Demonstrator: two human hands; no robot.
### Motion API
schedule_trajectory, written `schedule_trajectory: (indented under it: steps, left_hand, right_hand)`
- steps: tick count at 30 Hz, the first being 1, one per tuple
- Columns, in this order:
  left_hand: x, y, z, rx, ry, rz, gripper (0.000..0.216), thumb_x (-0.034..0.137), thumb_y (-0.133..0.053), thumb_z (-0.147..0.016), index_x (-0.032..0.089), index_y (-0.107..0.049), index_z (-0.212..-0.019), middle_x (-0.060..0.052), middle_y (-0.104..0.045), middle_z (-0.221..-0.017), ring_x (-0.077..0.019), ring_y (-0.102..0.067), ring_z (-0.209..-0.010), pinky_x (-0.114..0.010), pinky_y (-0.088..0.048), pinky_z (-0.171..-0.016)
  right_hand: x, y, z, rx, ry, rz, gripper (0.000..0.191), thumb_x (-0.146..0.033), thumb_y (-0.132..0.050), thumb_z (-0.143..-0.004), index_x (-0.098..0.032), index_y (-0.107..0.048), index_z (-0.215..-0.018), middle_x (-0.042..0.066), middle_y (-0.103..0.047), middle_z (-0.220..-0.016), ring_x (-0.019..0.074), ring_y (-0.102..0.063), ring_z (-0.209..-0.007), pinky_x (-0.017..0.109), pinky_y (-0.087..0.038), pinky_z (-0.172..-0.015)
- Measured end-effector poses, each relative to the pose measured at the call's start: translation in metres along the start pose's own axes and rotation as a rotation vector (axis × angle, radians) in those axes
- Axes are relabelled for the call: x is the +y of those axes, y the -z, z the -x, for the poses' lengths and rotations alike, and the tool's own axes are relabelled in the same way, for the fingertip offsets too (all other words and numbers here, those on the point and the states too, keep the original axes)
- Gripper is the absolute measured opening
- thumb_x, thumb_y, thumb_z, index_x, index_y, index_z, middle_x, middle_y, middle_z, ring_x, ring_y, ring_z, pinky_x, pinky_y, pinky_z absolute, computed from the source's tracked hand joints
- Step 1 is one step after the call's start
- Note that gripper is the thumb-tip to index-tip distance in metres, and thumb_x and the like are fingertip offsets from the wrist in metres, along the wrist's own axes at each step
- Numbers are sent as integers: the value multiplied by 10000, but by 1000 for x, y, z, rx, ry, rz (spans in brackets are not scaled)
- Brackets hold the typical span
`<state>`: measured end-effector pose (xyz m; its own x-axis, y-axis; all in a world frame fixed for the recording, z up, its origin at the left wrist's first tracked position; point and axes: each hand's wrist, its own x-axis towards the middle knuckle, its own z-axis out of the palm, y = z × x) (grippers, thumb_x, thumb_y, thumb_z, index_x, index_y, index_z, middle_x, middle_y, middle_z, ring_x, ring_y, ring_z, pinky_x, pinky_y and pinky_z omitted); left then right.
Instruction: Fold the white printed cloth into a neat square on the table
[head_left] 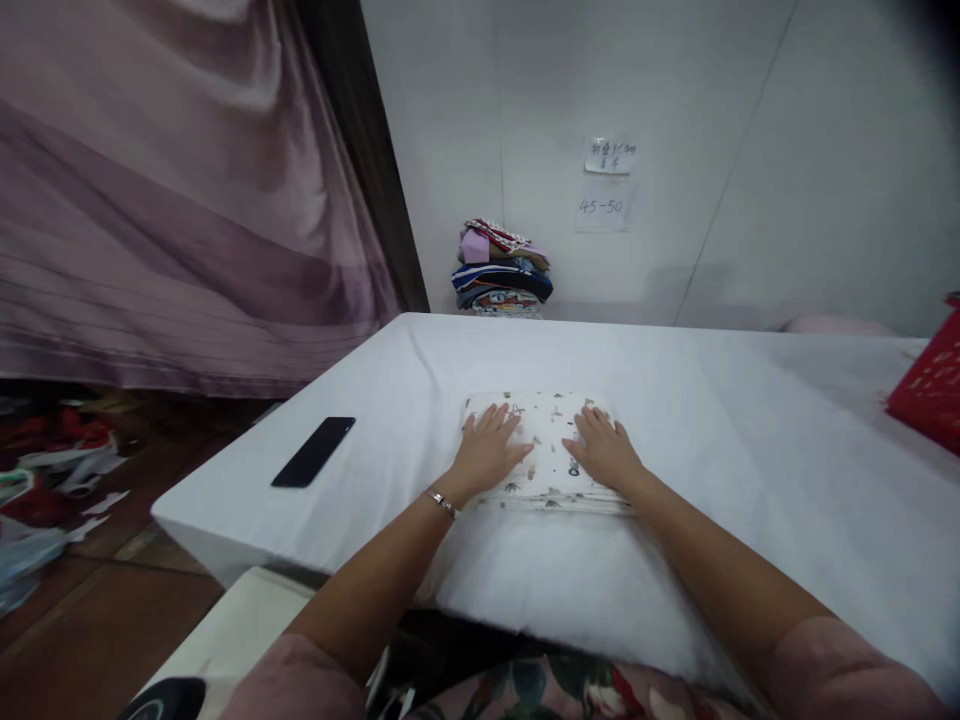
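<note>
Head view: a pale grey, flat-panelled wall (pixel 675 120) stands behind the counter (pixel 720 400), a broad flat surface covered in smooth white cloth. Past the counter's left side hangs a dusty-pink draped curtain (pixel 180 200), its folds loose and slanting. At the counter's far right sits a red item with pale markings (pixel 930 385), cut off by the picture's edge, so its full shape cannot be told. Beyond the counter's back edge, left of its middle, rises an uneven stack of folded multicoloured fabrics (pixel 502 280), purple, blue and patterned. At the middle of the counter's front edge lies a flat, folded white cloth with a small dark print (pixel 551 425), its layers showing along the near side. Both hands rest palm down on it, grasping nothing: the left hand (pixel 487 450) on its left part, fingers spread wide, the right hand (pixel 600 448) on its right part, fingers also spread. Near the counter's left edge lies a thin black rectangular phone (pixel 315 452). Above the counter's back edge, two white handwritten paper notes (pixel 611 157) are on the wall. A narrow silvery bracelet (pixel 442 502) circles the left wrist, over the counter's front edge.
</note>
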<state>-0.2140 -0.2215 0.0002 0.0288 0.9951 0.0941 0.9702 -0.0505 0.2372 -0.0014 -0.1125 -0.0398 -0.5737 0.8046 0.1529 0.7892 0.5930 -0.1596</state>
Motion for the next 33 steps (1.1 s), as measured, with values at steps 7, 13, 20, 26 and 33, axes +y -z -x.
schedule_trajectory:
  steps: [7,13,20,26,33]
  left_hand:
    - [-13,-28,0,83,-4,-6,544,558,-343,-855,271,-403,-1313,-67,-309,-1446,-281,-212,-1343,-536,-111,-1069]
    - [-25,-15,-2,285,293,138,508,497,-387,-856,185,-455,-1251,-122,-303,-1440,-267,-248,-1329,-452,-223,-1055]
    - [-52,-3,-2,189,658,453,651,517,-499,-774,135,-374,-1286,-186,-529,-1242,-290,-512,-1131,-373,-380,-912]
    - [-48,1,-2,184,725,529,622,528,-613,-672,139,-482,-1140,-183,-601,-1144,-287,-575,-1038,-332,-422,-822]
    - [-42,8,3,196,738,603,745,500,-630,-669,118,-385,-1260,-203,-524,-1248,-277,-563,-1060,-333,-448,-814]
  right_hand:
    - [0,2,2,11,1,-80,543,-488,-338,-887,-170,-376,-1326,139,-274,-1454,288,-185,-1343,527,-220,-1015]
    - [12,5,-2,37,-63,-309,527,-468,-416,-852,-178,-447,-1291,121,-280,-1454,269,-187,-1348,485,-239,-1039]
    - [35,6,19,91,-370,-569,663,-452,-506,-776,-173,-372,-1361,130,-559,-1217,269,-586,-996,421,-444,-858]
    - [32,8,32,123,-398,-657,792,-448,-614,-693,-156,-335,-1375,152,-580,-1175,288,-585,-1003,434,-458,-832]
    - [34,17,38,88,-435,-1182,785,-365,-627,-737,-185,-245,-1398,153,-623,-1104,235,-660,-840,365,-537,-679]
